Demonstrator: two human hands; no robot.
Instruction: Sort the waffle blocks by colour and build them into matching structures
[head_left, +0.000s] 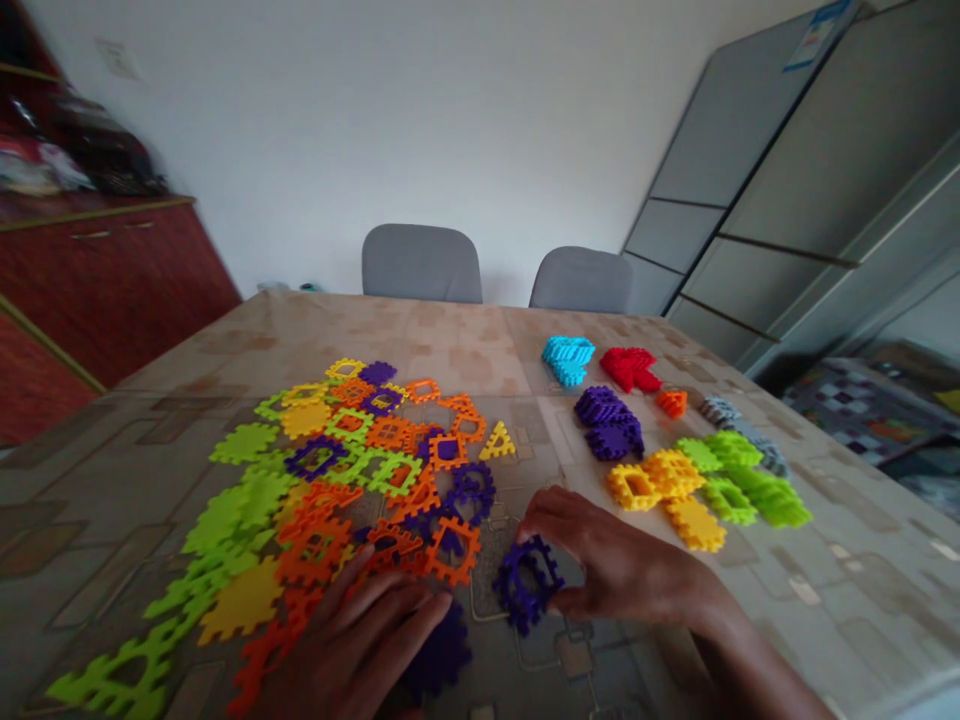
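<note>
My right hand point(592, 555) is closed round the edge of purple notched puzzle tiles point(529, 583) with open centres, its thumb at the near side and its fingers at the far side. My left hand point(367, 630) lies over the near part of a loose spread of notched tiles, its fingers stretched out. Beneath and beside it are orange tiles point(315, 550) and a solid purple tile point(442, 650), partly hidden by the hand. Yellow tiles point(244, 600) and green tiles point(244, 505) spread out to the left. A small yellow triangular tile point(497, 441) lies at the spread's right edge.
Sorted by colour on the right stand light-blue point(568, 358), red point(631, 368), purple point(609, 422), yellow point(671, 485), green point(742, 475) and grey stacks point(744, 432), plus a small orange one point(672, 403). Two grey chairs point(421, 262) stand beyond the patterned table point(465, 335).
</note>
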